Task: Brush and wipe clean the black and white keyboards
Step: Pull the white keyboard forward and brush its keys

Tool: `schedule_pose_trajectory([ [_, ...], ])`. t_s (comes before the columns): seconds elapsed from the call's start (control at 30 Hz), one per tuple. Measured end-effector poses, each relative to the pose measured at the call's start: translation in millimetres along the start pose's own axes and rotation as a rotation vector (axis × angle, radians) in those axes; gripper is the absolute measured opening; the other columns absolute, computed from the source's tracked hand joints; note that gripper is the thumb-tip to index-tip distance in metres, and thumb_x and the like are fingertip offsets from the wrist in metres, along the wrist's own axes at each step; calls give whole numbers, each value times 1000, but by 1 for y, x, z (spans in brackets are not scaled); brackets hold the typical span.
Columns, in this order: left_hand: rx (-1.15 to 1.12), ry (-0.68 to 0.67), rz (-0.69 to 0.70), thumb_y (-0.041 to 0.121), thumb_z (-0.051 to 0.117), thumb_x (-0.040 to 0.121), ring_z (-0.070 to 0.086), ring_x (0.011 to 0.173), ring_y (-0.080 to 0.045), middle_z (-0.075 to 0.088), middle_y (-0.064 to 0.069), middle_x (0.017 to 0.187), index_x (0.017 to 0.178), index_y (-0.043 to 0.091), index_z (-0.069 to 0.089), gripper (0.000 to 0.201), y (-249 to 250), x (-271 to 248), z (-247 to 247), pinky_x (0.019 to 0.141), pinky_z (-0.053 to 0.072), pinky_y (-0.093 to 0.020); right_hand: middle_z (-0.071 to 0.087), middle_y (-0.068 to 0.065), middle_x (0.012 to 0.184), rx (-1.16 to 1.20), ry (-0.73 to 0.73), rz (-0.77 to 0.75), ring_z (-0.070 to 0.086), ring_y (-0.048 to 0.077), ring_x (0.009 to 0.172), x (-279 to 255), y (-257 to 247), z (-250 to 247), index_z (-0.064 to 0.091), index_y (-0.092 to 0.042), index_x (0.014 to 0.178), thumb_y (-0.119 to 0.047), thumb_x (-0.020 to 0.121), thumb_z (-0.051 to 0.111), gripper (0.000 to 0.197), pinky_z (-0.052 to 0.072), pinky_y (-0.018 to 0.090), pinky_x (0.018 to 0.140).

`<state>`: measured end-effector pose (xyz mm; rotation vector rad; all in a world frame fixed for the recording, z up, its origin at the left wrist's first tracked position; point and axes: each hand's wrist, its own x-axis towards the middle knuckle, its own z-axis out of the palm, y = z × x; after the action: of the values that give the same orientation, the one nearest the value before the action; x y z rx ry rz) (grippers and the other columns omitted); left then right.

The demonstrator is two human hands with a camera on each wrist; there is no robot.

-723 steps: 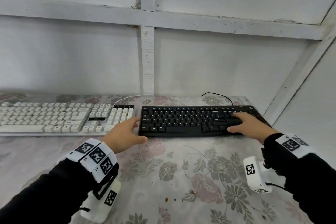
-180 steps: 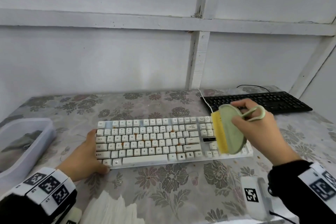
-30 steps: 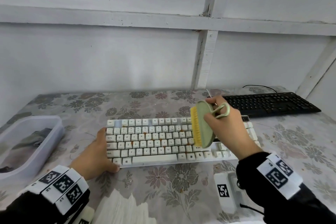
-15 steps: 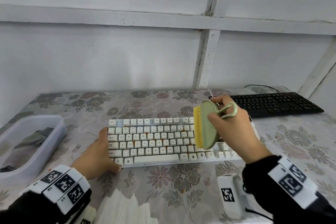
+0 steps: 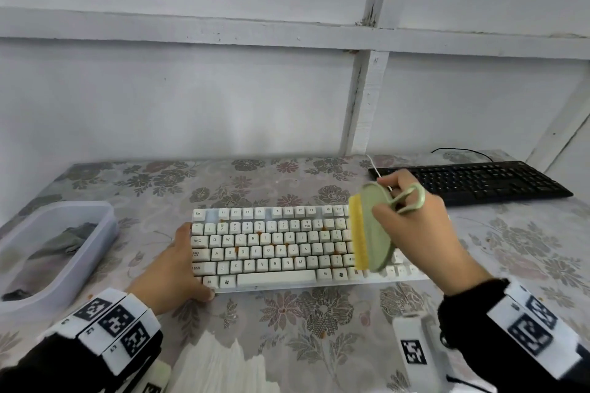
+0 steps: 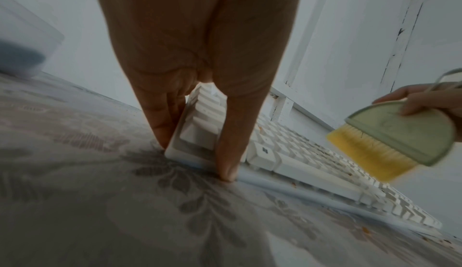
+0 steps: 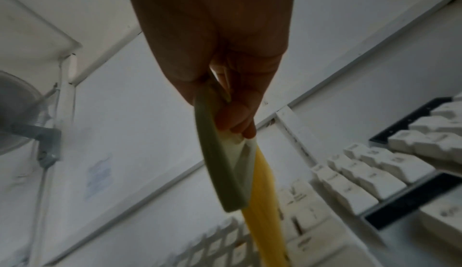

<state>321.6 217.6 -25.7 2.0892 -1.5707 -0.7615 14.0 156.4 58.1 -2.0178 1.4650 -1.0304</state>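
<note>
The white keyboard (image 5: 274,246) lies in the middle of the flowered table, with orange crumbs between its keys. My left hand (image 5: 174,268) grips its left end, thumb on the front edge (image 6: 226,164) and fingers along the side. My right hand (image 5: 418,233) holds a green brush with yellow bristles (image 5: 370,230) just above the keyboard's right part, bristles turned left. In the right wrist view the brush (image 7: 225,172) hangs over the white keys (image 7: 362,182). The black keyboard (image 5: 479,180) sits at the back right, untouched.
A clear plastic tub (image 5: 54,252) with a grey cloth inside stands at the left edge. A stack of white paper tissues (image 5: 223,364) lies near the front edge. Crumbs dot the tablecloth (image 5: 319,322). A white wall closes the back.
Over the last second my right hand has carried the brush back to the right along the white keyboard, lifted a little. My left hand stays on the left end.
</note>
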Motion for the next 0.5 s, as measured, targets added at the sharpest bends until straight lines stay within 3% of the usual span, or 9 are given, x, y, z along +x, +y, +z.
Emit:
schedule_pose_trajectory([
  [0.1, 5, 14, 17, 8, 82, 55, 52, 88, -10, 48, 13, 97, 137, 21, 15, 107, 0, 0, 0, 62, 39, -16, 62, 1, 76, 24, -23, 19, 51, 11, 52, 9, -1, 9, 52, -17, 101, -6, 87, 53, 18, 40, 17, 40],
  [0.23, 8, 11, 23, 8, 82, 56, 51, 87, -8, 45, 17, 96, 137, 21, 16, 106, -1, 0, 0, 62, 37, -13, 62, 6, 68, -29, -155, 26, 42, 5, 44, -11, 14, 22, 49, -20, 89, -7, 86, 54, 14, 34, 19, 39],
  [0.37, 2, 9, 23, 7, 82, 55, 50, 87, -6, 45, 19, 96, 136, 21, 16, 105, -1, 1, 0, 62, 38, -13, 58, 4, 62, -103, -255, 48, 38, 6, 42, -27, 12, 14, 50, -20, 90, -11, 86, 55, 11, 29, 18, 39],
  [0.5, 20, 13, 17, 8, 82, 56, 50, 86, -7, 44, 18, 93, 137, 21, 15, 105, 0, 1, 1, 61, 37, -13, 60, 3, 66, -11, -105, -23, 43, 7, 45, -9, -9, 2, 54, -17, 92, -9, 84, 56, 12, 32, 19, 40],
])
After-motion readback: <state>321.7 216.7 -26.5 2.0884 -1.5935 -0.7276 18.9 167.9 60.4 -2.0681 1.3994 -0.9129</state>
